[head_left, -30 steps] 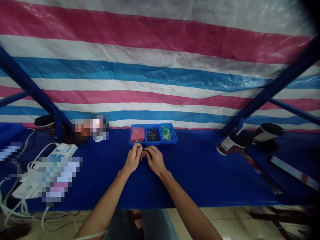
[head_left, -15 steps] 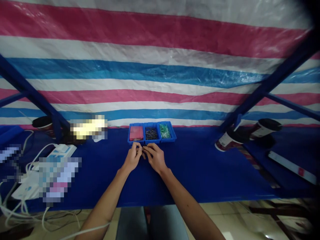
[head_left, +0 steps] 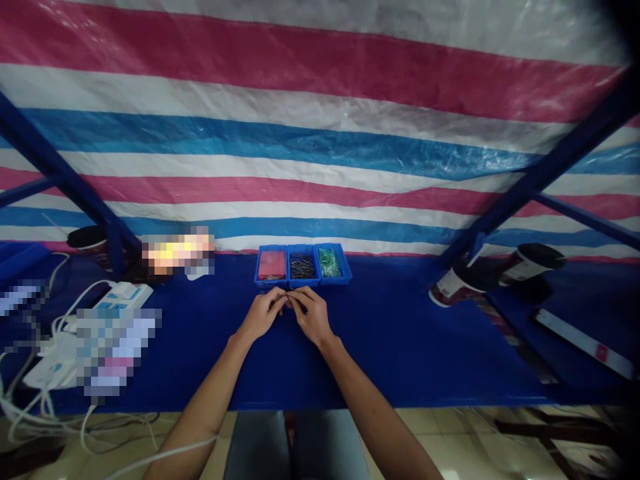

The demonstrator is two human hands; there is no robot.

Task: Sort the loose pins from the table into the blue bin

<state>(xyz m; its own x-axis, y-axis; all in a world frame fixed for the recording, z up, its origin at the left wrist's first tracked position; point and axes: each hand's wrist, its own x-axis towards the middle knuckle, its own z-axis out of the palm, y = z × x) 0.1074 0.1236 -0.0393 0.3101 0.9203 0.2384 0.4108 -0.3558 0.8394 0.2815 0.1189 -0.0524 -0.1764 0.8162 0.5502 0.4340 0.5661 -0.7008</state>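
My left hand [head_left: 263,313] and my right hand [head_left: 311,313] meet fingertip to fingertip just in front of three small blue bins. Both are pinched around something small and dark, too tiny to make out. The left bin holds flat red pieces [head_left: 272,264]. Dark metal pieces like screws [head_left: 302,266] fill the middle bin, and green and clear small pieces [head_left: 329,262] lie in the right one. All three bins stand side by side on the blue table [head_left: 400,347].
White power strips [head_left: 65,353] with tangled cables lie at the left. Cups [head_left: 457,283] stand at the right beside a blue frame post, with a long white box [head_left: 585,343] farther right. A striped sheet [head_left: 320,140] hangs behind the table.
The left hand's fingers have tipped lower and flatter toward the right hand's fingertips. The hands remain together in front of the bins, and the camera view has shifted slightly.
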